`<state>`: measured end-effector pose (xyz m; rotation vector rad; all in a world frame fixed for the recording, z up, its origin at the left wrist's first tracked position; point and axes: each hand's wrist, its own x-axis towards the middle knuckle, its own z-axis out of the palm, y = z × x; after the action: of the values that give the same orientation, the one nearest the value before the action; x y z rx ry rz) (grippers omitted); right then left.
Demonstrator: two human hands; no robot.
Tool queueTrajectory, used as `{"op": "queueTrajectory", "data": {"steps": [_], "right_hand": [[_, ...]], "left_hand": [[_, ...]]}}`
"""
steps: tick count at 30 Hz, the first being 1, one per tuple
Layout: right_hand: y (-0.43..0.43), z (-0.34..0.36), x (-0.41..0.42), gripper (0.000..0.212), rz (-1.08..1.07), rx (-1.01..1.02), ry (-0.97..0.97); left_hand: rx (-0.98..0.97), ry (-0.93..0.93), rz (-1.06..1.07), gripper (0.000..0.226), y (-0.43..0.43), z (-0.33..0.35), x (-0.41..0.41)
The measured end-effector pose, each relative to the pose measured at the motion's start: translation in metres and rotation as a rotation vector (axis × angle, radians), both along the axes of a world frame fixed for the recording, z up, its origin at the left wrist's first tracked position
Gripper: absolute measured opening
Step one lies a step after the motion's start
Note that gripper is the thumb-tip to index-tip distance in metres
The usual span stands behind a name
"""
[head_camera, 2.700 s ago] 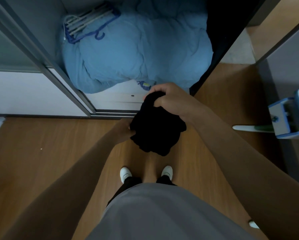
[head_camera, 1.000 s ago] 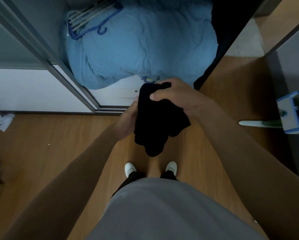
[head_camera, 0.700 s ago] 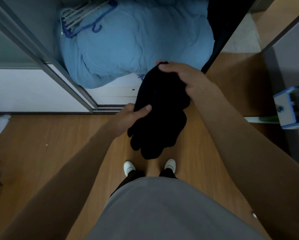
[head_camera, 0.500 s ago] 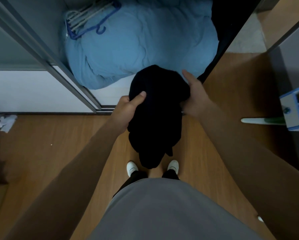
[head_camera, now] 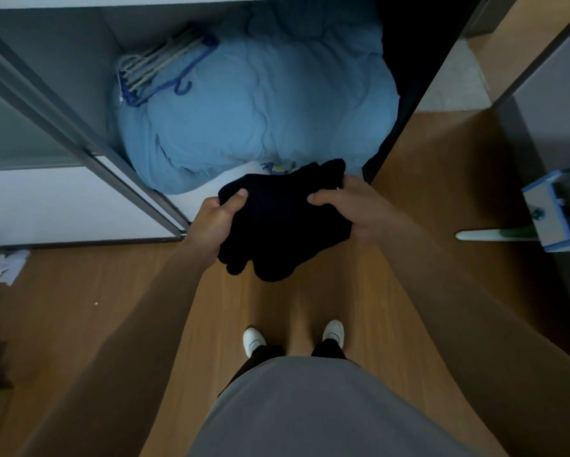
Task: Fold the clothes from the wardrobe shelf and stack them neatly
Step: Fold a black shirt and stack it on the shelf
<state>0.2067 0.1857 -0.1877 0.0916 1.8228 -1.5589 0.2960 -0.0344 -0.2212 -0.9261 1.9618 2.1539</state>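
Black garment, soft, bunched, gripped by both hands.

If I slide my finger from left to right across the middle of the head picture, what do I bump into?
Crumpled white paper, left hand, bunched black garment, right hand, white-and-green stick, blue-and-white plastic box.

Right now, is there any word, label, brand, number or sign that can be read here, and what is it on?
No text is readable.
The tag at the front edge of the blue duvet: blue and yellow marks, too blurred to read.
The dark mark on the blue and white box: too small to read.
The black garment: no print visible.
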Motion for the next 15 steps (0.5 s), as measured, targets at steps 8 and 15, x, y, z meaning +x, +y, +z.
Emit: {"op": "queueTrajectory", "data": {"steps": [8, 15], "right_hand": [[0.017, 0.028, -0.017, 0.05, -0.237, -0.595, -0.244], [0.015, -0.022, 0.026, 0.041, 0.046, -0.428, -0.065]], "left_hand": [[0.372, 0.082, -0.073, 0.027, -0.003, 0.029, -0.004], [0.572, 0.026, -0.095, 0.041, 0.02, 0.06, -0.021]]}}
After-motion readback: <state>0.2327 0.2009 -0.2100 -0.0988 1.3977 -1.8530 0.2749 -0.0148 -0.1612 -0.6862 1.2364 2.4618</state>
